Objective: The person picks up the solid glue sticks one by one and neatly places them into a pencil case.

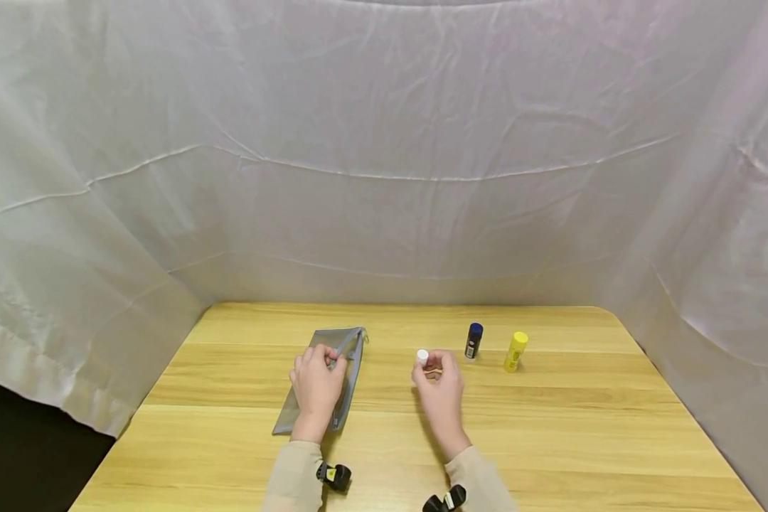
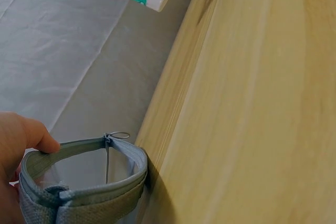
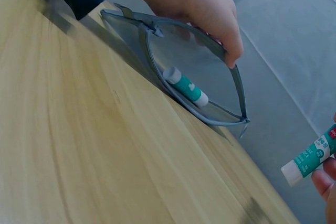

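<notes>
My left hand (image 1: 316,380) pinches the upper rim of a grey zippered pouch (image 1: 286,418), and its mouth gapes wide. Inside the pouch, the right wrist view shows a green-and-white glue stick (image 3: 185,86) lying on its side. To the right, my right hand (image 1: 443,398) grips a second green-and-white glue stick (image 3: 310,158) between thumb and fingers, a little to the right of the pouch. One white end of this stick points up in the head view. The zip pull (image 2: 118,135) hangs at the far corner of the pouch.
Beyond my right hand, a dark blue glue stick (image 1: 473,341) and a yellow glue stick (image 1: 515,352) stand upright on the wooden table (image 1: 550,441). Grey curtains (image 1: 384,213) enclose the table at the back and sides. A black camera is strapped on each wrist.
</notes>
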Tool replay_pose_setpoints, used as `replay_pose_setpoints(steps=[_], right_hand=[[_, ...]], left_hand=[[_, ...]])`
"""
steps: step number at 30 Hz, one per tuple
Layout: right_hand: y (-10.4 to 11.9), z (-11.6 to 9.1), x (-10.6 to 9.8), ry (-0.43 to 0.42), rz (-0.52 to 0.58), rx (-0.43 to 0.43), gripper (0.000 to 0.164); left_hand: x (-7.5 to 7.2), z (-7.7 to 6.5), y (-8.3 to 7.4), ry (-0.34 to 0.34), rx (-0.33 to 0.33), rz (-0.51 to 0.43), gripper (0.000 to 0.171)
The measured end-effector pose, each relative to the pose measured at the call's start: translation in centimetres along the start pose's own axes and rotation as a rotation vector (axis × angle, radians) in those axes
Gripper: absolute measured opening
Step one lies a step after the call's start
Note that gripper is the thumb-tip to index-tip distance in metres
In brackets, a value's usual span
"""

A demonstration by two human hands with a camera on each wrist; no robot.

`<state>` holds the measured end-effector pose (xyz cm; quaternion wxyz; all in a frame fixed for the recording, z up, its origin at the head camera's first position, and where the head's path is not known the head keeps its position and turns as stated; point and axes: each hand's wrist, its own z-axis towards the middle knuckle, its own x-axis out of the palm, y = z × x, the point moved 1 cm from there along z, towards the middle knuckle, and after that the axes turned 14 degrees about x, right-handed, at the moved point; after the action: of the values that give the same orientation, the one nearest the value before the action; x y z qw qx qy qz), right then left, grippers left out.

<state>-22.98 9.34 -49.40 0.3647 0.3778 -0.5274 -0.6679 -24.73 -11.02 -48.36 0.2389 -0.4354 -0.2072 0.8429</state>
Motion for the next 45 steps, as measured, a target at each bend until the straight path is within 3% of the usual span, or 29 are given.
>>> replay_pose_setpoints(steps=[3,8,13,19,24,31,38,45], right_hand=[[-0.1,-0.1,0.3,0.017,0.017,0.033,0.015],[0.1,-0.4,0.7,0.082,0.054,0.165,0.016],[1.8,-1.4,0.8,0.137,0.073,0.244,0.016],[3.6,-2.7,0.6,0.168,0.056,0.204,0.015],[3.5,-2.8,1.0,0.186,0.063,0.230,0.015],[0.0,-1.7,2.5,0.189,0.107,0.247,0.017],[0.2,-1.9,3.0,0.236,0.111,0.226,0.019],[1.5,-2.4,3.0,0.266,0.095,0.278,0.018]], left_hand=[[0.0,0.0,0.0,-0.002,0.001,-0.002,0.012],[0.0,0.1,0.0,-0.005,-0.002,-0.006,0.011],[0.0,0.1,0.0,-0.009,-0.004,-0.009,0.011],[0.1,0.0,0.1,-0.004,-0.011,-0.007,0.011],[0.1,0.0,0.1,0.002,-0.012,-0.003,0.010],[0.0,0.0,0.2,0.004,-0.014,0.004,0.011],[0.0,0.1,0.1,0.001,-0.009,-0.002,0.011],[0.1,0.1,0.2,0.012,-0.020,0.004,0.011]])
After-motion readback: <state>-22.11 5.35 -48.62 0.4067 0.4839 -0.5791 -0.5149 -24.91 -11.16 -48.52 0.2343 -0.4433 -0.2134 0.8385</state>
